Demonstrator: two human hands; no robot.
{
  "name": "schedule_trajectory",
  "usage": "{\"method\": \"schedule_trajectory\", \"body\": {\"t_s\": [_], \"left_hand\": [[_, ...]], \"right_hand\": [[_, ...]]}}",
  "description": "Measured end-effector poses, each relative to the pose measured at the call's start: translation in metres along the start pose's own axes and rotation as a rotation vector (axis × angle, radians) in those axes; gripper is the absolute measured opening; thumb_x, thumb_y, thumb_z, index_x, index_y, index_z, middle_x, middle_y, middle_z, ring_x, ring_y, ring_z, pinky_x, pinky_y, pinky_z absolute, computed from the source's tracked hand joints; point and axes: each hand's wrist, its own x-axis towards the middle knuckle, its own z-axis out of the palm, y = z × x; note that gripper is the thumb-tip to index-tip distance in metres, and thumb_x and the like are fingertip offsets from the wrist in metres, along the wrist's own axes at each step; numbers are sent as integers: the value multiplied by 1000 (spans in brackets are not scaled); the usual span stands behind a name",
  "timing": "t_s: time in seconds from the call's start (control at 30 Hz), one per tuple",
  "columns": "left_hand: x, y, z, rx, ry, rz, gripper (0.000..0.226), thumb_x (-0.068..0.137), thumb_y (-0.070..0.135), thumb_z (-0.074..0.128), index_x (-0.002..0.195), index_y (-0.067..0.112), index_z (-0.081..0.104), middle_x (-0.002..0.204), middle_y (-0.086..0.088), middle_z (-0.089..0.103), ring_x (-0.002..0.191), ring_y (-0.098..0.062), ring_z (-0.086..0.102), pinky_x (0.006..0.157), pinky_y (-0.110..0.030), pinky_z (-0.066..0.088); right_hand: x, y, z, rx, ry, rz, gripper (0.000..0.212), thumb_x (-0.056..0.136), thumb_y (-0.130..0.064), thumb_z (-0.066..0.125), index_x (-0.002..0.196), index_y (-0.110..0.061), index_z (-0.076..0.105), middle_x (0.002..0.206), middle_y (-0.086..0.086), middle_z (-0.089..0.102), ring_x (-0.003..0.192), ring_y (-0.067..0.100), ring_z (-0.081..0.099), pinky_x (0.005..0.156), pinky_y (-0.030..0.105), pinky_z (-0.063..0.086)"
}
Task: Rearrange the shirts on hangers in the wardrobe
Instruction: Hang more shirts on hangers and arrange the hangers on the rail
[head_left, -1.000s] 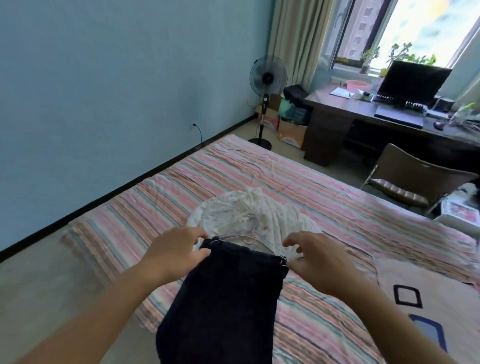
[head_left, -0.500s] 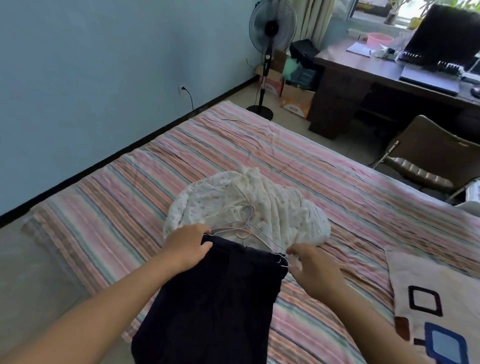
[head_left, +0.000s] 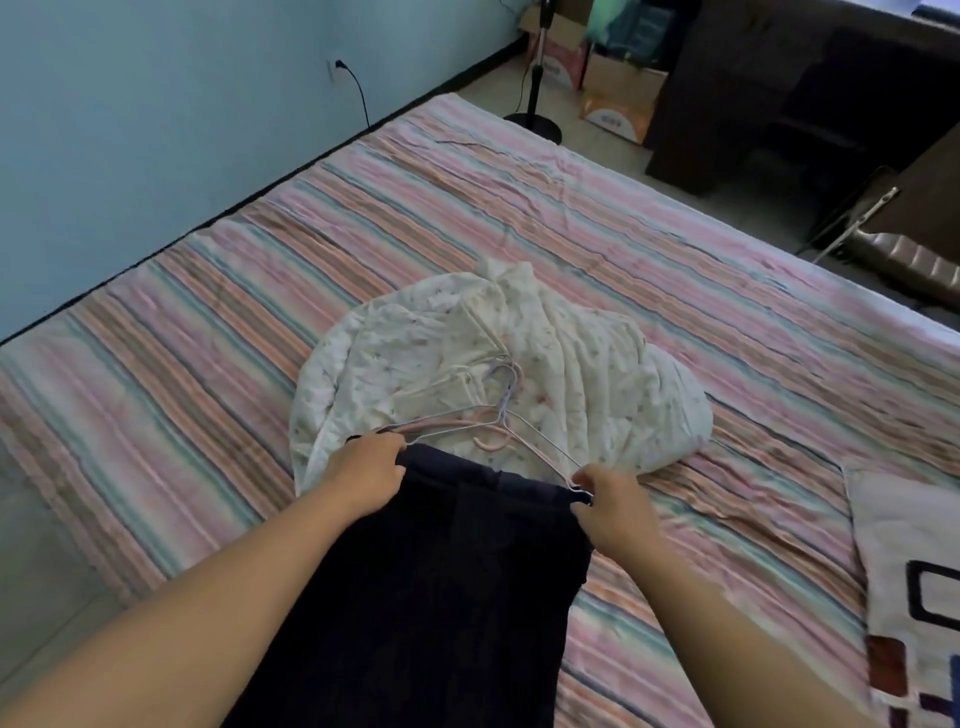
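Observation:
A dark navy garment hangs over the bar of a thin wire hanger above the striped bed. My left hand grips the garment's top left corner at the hanger's left end. My right hand pinches the top right corner at the hanger's right end. Under the hanger hooks lies a crumpled white floral shirt on the bed, with pale hangers on it, one of them pink.
The striped bedspread fills the middle of the view. A blue wall runs along the left. A fan stand, boxes and a dark desk stand beyond the bed. A chair is at right, a patterned pillow at lower right.
The view has tilted down and drawn closer to the bed. Both hands keep hold of the dark garment's top corners and have lowered it toward the white shirt.

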Motion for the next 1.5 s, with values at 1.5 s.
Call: {"method": "schedule_trajectory", "body": {"t_s": [1.5], "left_hand": [[-249,-56,-139,-803,380,134,26,76,12,84,70,36,77,70,-4,72,62,-14,65,60,-18,48]], "right_hand": [[-207,-105,-87,56,409,-401,26,90,-31,69,68,-26,56,63,-12,56,72,4,51,65,25,37]]}}
